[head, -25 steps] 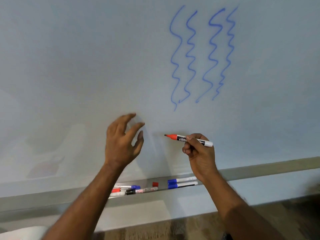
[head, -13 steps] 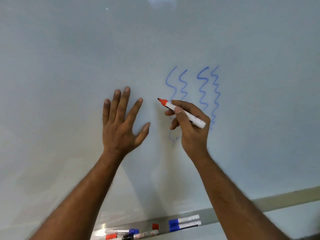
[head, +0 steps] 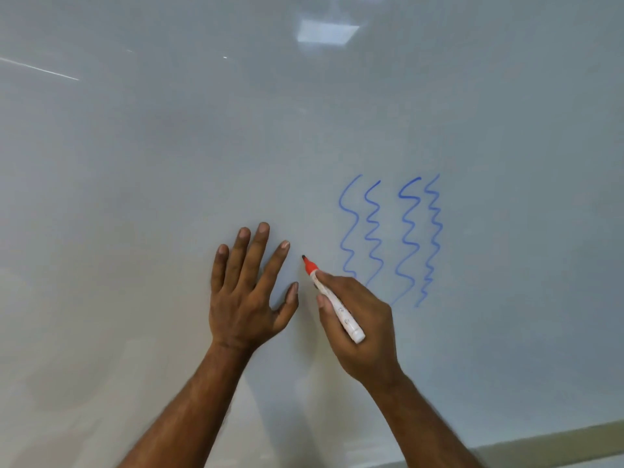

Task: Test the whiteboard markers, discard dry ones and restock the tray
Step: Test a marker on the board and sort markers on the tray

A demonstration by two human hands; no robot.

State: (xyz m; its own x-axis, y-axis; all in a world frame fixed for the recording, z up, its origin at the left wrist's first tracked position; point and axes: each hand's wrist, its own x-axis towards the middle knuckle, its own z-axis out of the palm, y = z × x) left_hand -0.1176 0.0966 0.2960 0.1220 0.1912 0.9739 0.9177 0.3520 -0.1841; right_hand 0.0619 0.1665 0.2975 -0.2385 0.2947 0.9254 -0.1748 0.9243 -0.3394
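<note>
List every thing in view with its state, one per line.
Red marker: uncapped, tip pointing up and left at the board; contact unclear.
Right hand: grips the red marker.
Left hand: fingers straight and spread, apparently flat on the whiteboard.
Whiteboard: no red mark visible.
Blue wavy lines: four, drawn right of the marker tip, unerased.

Uncapped red marker (head: 332, 298), tip at whiteboard (head: 169, 163)
</note>
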